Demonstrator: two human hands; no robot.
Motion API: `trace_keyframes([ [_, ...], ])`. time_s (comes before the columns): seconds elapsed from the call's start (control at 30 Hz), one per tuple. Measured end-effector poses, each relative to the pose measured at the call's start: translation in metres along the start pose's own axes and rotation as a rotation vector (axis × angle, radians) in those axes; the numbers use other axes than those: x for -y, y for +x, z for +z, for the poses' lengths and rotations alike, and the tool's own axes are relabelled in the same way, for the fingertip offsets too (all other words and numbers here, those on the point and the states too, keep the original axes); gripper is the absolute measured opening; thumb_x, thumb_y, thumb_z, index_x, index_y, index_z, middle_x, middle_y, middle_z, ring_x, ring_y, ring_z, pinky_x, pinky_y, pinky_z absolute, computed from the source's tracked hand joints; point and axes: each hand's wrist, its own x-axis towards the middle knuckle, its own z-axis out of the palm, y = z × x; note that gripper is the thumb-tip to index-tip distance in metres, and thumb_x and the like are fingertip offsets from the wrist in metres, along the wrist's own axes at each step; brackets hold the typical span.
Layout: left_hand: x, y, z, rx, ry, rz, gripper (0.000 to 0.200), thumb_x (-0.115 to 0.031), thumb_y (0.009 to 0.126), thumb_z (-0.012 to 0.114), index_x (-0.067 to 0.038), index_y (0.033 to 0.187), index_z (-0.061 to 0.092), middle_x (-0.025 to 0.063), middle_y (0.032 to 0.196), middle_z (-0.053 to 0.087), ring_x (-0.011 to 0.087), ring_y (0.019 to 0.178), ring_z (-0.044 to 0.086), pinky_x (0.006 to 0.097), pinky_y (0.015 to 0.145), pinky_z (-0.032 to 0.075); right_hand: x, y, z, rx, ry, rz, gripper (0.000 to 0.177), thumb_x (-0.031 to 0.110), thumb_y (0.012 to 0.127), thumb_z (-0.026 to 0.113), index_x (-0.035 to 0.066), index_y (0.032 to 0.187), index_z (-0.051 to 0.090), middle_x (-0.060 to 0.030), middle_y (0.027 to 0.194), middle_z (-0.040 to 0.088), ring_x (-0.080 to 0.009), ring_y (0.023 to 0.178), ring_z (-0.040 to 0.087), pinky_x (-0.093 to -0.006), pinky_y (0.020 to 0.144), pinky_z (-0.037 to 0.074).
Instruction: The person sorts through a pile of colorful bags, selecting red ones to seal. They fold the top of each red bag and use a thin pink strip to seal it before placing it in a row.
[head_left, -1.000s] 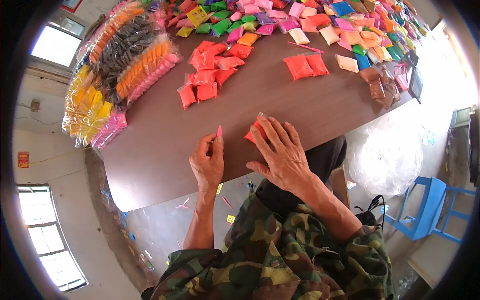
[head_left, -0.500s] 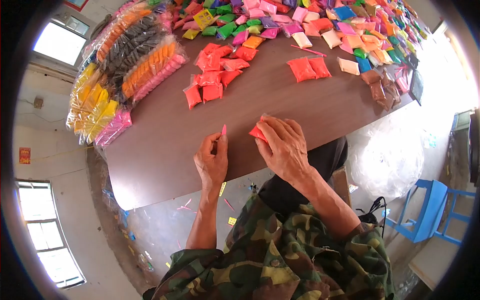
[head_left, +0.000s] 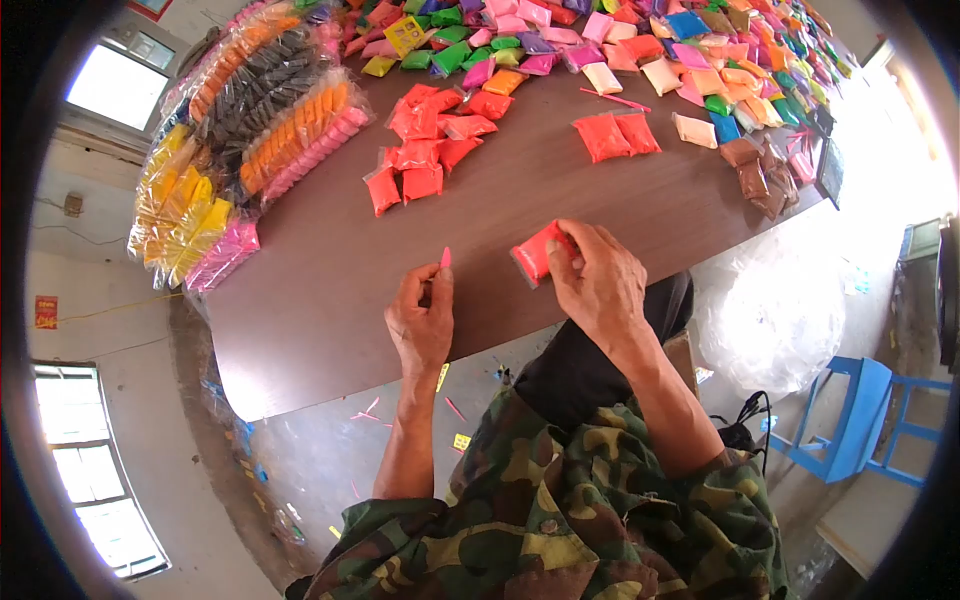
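Note:
In my right hand is a small red packet in a clear wrapper, gripped at its right side just above the brown table. My left hand is closed, with a thin pink pointed piece sticking up between thumb and fingers; its lower part is hidden. A gap separates the two hands. Beyond them lies a loose group of red packets, and a pair of red packets rests farther right.
A big heap of coloured packets covers the table's far side. Bagged rows of orange packets and yellow packets line the left. Brown packets sit near the right edge. A clear plastic bag and a blue stool stand right of the table.
My right hand has shifted right and turned, and more of the red packet it holds now shows. My left hand stays almost where it was.

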Motion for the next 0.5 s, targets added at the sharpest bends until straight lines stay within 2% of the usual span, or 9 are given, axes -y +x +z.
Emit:
trace_keyframes([
  [0.1, -0.001, 0.001, -0.002, 0.023, 0.044, -0.004, 0.023, -0.023, 0.108, 0.074, -0.001, 0.114, 0.075, 0.0023, 0.079, 0.072, 0.0078, 0.071, 0.064, 0.0273, 0.065, 0.050, -0.007, -0.002, -0.003, -0.106, -0.012, -0.169, 0.028, 0.018, 0.098, 0.074, 0.008, 0.124, 0.074, -0.0174, 0.120, 0.075, -0.0388, 0.108, 0.073, -0.0490, 0.089, 0.058],
  [0.2, 0.000, 0.001, -0.003, 0.022, 0.071, 0.004, 0.023, -0.023, 0.108, 0.074, -0.001, 0.114, 0.075, 0.0026, 0.079, 0.072, 0.0077, 0.071, 0.064, 0.0271, 0.065, 0.051, 0.002, -0.004, -0.007, -0.196, -0.124, -0.351, 0.033, 0.014, 0.094, 0.077, 0.008, 0.126, 0.073, -0.0155, 0.135, 0.068, -0.0377, 0.127, 0.066, -0.0493, 0.100, 0.055],
  [0.3, -0.001, 0.001, -0.004, 0.026, 0.080, 0.000, 0.023, -0.023, 0.109, 0.074, -0.001, 0.114, 0.075, 0.0026, 0.079, 0.072, 0.0078, 0.071, 0.064, 0.0271, 0.064, 0.050, 0.005, -0.006, -0.010, -0.099, -0.158, -0.523, 0.037, 0.015, 0.093, 0.078, 0.009, 0.129, 0.072, -0.0139, 0.144, 0.062, -0.0370, 0.139, 0.058, -0.0525, 0.108, 0.050],
  [0.33, -0.003, 0.000, -0.004, 0.030, 0.074, -0.007, 0.022, -0.023, 0.109, 0.073, -0.001, 0.114, 0.075, 0.0025, 0.079, 0.072, 0.0078, 0.071, 0.064, 0.0270, 0.064, 0.050, 0.005, -0.010, -0.010, -0.012, -0.190, -0.523, 0.040, 0.018, 0.093, 0.079, 0.009, 0.131, 0.072, -0.0117, 0.147, 0.061, -0.0343, 0.145, 0.054, -0.0531, 0.114, 0.047],
  [0.43, -0.002, 0.000, -0.003, 0.035, 0.035, -0.002, 0.022, -0.021, 0.109, 0.073, 0.000, 0.114, 0.075, 0.0024, 0.079, 0.072, 0.0077, 0.070, 0.064, 0.0266, 0.063, 0.050, -0.009, -0.018, -0.004, 0.167, -0.249, -0.561, 0.046, 0.022, 0.092, 0.081, 0.010, 0.135, 0.071, -0.0088, 0.153, 0.058, -0.0307, 0.150, 0.049, -0.0519, 0.117, 0.044],
  [0.47, -0.001, -0.001, -0.003, 0.037, 0.021, 0.002, 0.021, -0.021, 0.109, 0.073, 0.000, 0.114, 0.075, 0.0024, 0.079, 0.072, 0.0077, 0.070, 0.063, 0.0265, 0.063, 0.049, -0.013, -0.021, -0.004, 0.192, -0.289, -0.571, 0.054, 0.028, 0.093, 0.082, 0.010, 0.142, 0.068, -0.0075, 0.158, 0.054, -0.0283, 0.154, 0.044, -0.0521, 0.121, 0.040],
  [0.5, -0.002, -0.001, -0.003, 0.027, 0.011, 0.001, 0.019, -0.019, 0.107, 0.075, 0.000, 0.113, 0.075, 0.0021, 0.077, 0.070, 0.0073, 0.068, 0.062, 0.0269, 0.062, 0.049, -0.015, -0.023, -0.004, 0.208, -0.294, -0.549, 0.056, 0.030, 0.094, 0.081, 0.010, 0.144, 0.067, -0.0079, 0.159, 0.053, -0.0284, 0.154, 0.044, -0.0527, 0.122, 0.039],
])
